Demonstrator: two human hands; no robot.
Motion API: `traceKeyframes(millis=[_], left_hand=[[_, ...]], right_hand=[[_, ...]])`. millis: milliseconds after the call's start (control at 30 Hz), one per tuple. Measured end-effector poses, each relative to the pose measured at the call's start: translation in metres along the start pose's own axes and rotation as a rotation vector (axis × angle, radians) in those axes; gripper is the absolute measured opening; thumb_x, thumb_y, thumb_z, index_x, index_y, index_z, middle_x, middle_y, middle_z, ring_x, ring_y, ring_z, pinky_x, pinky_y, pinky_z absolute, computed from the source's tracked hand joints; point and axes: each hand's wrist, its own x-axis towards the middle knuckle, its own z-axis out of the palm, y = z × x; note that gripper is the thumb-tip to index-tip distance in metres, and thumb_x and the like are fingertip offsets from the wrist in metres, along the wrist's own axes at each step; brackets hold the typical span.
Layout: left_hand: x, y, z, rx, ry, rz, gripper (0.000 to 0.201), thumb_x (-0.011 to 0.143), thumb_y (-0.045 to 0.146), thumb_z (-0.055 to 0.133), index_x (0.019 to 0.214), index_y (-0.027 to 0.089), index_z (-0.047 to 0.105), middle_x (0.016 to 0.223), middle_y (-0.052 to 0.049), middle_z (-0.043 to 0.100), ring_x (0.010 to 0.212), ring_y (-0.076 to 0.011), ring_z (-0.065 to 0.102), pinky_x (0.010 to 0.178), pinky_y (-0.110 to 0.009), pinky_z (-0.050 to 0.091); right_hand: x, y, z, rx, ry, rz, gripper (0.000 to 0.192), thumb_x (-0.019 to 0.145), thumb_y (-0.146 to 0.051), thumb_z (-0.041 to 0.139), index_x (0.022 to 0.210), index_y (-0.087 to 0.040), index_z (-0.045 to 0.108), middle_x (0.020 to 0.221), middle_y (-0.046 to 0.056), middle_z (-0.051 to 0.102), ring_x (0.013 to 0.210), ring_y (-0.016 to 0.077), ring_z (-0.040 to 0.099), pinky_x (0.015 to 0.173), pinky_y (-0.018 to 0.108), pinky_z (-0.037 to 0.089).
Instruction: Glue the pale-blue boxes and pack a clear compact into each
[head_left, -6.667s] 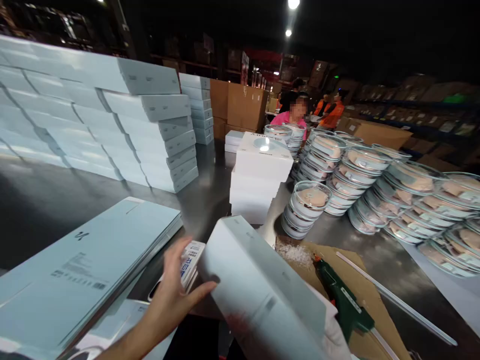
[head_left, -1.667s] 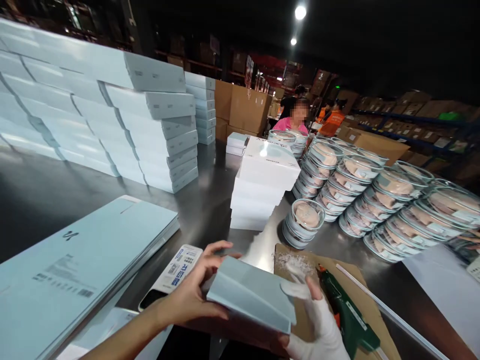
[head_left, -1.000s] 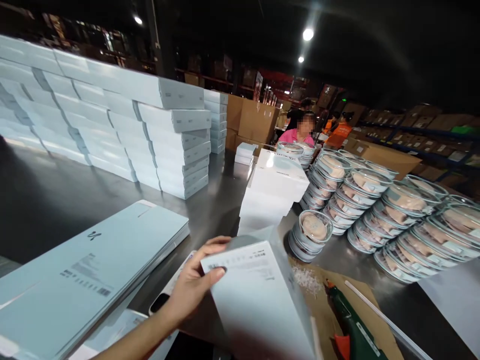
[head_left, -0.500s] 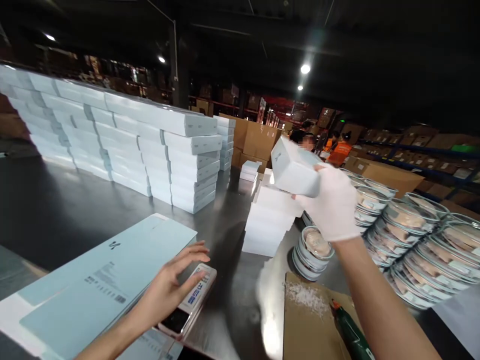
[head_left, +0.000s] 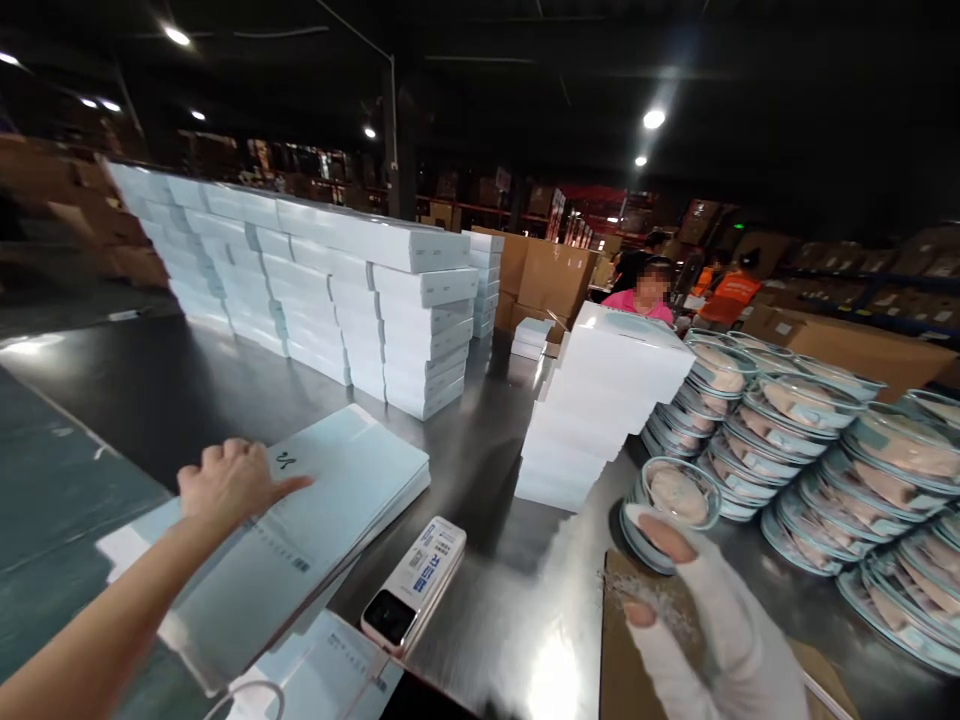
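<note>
Bent over at the knuckles, with the thumb spread to the side, the left hand (head_left: 229,488) lies on the stack of flat pale-blue cartons (head_left: 360,500); its fingertips are hidden, so whether they pinch an edge cannot be told. Gloved in white, the right hand (head_left: 656,575) is spread, thumb and forefinger well apart with nothing held between them; its wrist side is cut off by the lower edge.

Carton stack and bench (head_left: 480,620) lie in front at the left. Its long axis runs from near left to far right, the narrow far end pointing away, and a dark logo (head_left: 286,460) sits just beside the thumb. Small print on top is blurred, partly covered by the forearm. Below it, a printed pale sheet (head_left: 319,670) and a cable loop (head_left: 251,692) are cropped.

Just right of the cartons lies a white device (head_left: 416,585), now uncovered; half a second ago the left hand hovered over it, while the right held a pale box above the white box stack (head_left: 592,410). The glove now partly masks the cardboard sheet (head_left: 619,665). Farther back stand round clear containers (head_left: 795,410), a wall of pale boxes (head_left: 315,290) and a person in pink (head_left: 660,312), partly hidden.
</note>
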Motion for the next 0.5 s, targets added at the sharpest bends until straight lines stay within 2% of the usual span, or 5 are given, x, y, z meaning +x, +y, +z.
traceKeyframes(millis=[100, 167, 200, 300, 500], left_hand=[[-0.018, 0.024, -0.037, 0.054, 0.123, 0.065, 0.064, 0.086, 0.069, 0.046, 0.102, 0.009, 0.065, 0.095, -0.021, 0.072, 0.094, -0.0505, 0.072, 0.065, -0.05, 0.056], [-0.04, 0.044, -0.058, 0.044, 0.192, 0.134, 0.063, 0.09, 0.07, 0.046, 0.109, 0.013, 0.064, 0.081, -0.012, 0.072, 0.077, -0.0422, 0.074, 0.054, -0.039, 0.05], [-0.053, 0.055, -0.065, -0.011, 0.307, 0.259, 0.055, 0.091, 0.069, 0.05, 0.098, 0.017, 0.067, 0.069, -0.007, 0.069, 0.068, -0.0374, 0.072, 0.053, -0.036, 0.047], [-0.092, 0.083, -0.072, -0.352, 0.311, 0.76, 0.027, 0.094, 0.055, 0.062, 0.089, 0.028, 0.064, 0.063, 0.003, 0.068, 0.055, -0.0235, 0.067, 0.057, -0.032, 0.045], [-0.124, 0.118, -0.044, -0.711, 0.124, 0.735, 0.021, 0.088, 0.051, 0.073, 0.092, 0.032, 0.063, 0.07, 0.004, 0.072, 0.056, -0.0217, 0.068, 0.055, -0.031, 0.049]], right_hand=[[-0.028, -0.008, 0.011, -0.226, 0.061, -0.077, 0.046, 0.09, -0.024, 0.061, 0.135, -0.027, 0.053, 0.112, 0.011, 0.071, 0.099, 0.0313, 0.069, 0.088, 0.046, 0.054], [-0.041, -0.015, 0.021, -0.375, 0.134, -0.098, 0.04, 0.085, -0.026, 0.067, 0.123, -0.029, 0.058, 0.097, 0.009, 0.071, 0.086, 0.0321, 0.067, 0.084, 0.05, 0.051], [-0.047, -0.018, 0.026, -0.422, 0.164, -0.125, 0.038, 0.082, -0.027, 0.069, 0.119, -0.031, 0.06, 0.09, 0.007, 0.07, 0.08, 0.0313, 0.065, 0.081, 0.051, 0.05], [-0.062, -0.021, 0.039, -0.384, 0.154, -0.087, 0.039, 0.081, -0.032, 0.072, 0.118, -0.031, 0.062, 0.094, 0.008, 0.072, 0.082, 0.0316, 0.066, 0.077, 0.049, 0.054], [-0.07, -0.01, 0.023, 0.498, -0.424, 0.579, 0.041, 0.089, -0.057, 0.063, 0.117, -0.029, 0.075, 0.095, 0.004, 0.079, 0.079, 0.0252, 0.076, 0.066, 0.029, 0.061]])
